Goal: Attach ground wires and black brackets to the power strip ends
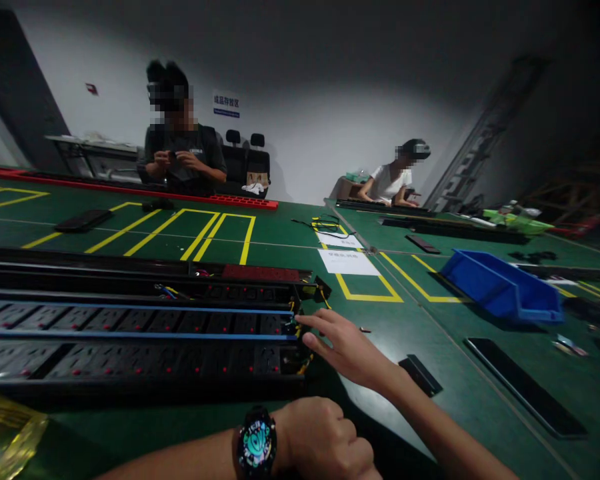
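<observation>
My right hand [343, 343] reaches to the right end of the power strips, its index fingertip at the small wires [290, 321] on the end of the blue-edged strip [180, 323]. Its fingers are apart, with nothing visible held. Nearer to me, my left hand [325, 437] is curled into a fist, a lit round watch [257, 443] on its wrist. Whether that fist holds anything is hidden. A second row of black sockets with red dots [170, 360] lies in front of the blue-edged one, and yellow wires [305, 365] stick out of its end.
To the right stand a blue bin [505, 287], a phone-like black slab [525, 387] and a small black piece [420, 375]. Yellow plastic [10, 433] lies at the lower left. Papers [350, 262] lie mid-table; two people [183, 157] sit across.
</observation>
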Available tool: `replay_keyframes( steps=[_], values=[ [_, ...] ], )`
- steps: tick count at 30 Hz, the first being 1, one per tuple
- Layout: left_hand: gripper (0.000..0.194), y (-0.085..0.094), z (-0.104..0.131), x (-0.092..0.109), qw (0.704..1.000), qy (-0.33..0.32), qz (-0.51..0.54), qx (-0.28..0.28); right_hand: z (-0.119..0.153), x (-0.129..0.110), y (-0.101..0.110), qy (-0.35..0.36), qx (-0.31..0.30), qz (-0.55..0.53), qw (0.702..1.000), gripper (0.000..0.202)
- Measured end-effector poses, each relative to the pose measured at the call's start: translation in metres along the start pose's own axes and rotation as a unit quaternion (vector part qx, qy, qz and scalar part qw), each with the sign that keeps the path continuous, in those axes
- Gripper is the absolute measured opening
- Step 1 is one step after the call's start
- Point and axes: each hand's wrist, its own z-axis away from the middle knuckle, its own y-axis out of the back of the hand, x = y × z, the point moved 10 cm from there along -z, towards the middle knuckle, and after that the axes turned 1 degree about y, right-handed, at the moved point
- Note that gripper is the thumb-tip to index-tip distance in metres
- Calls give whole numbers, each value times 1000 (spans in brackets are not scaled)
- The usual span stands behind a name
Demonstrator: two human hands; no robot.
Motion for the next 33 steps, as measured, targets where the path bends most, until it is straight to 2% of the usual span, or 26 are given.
replay_keyframes(
  steps=[3,7,10,12,16,20,22,26,30,33],
  values=[
    [34,5,1,2,1000,-15,-3,19,-4,11,4,-27,44,-19,998,31],
    [39,10,3,-1,999,-2,-3,34,18,60,22,-99,102,-33,989,22],
    [34,17,3,0,998,-8,-9,55,43,100,28,-170,93,-36,980,25],
    [34,18,3,-1,999,-6,-10,48,57,120,28,-209,72,-17,975,32],
    [34,13,2,-1,1000,-17,-12,18,69,133,25,-247,44,44,967,39],
    [32,20,2,-2,998,-19,-23,62,56,117,28,-250,31,135,958,33],
    [31,23,3,-3,997,-15,-17,72,38,94,28,-214,33,134,967,29],
    [30,26,3,-4,997,-12,-13,78,-4,40,13,-109,16,76,991,24],
    [32,27,3,-5,995,-7,-15,100,-39,7,-8,-56,-27,131,989,15],
    [38,24,4,-5,993,-1,-23,113,-54,-10,-10,-29,-28,126,991,14]
  ],
)
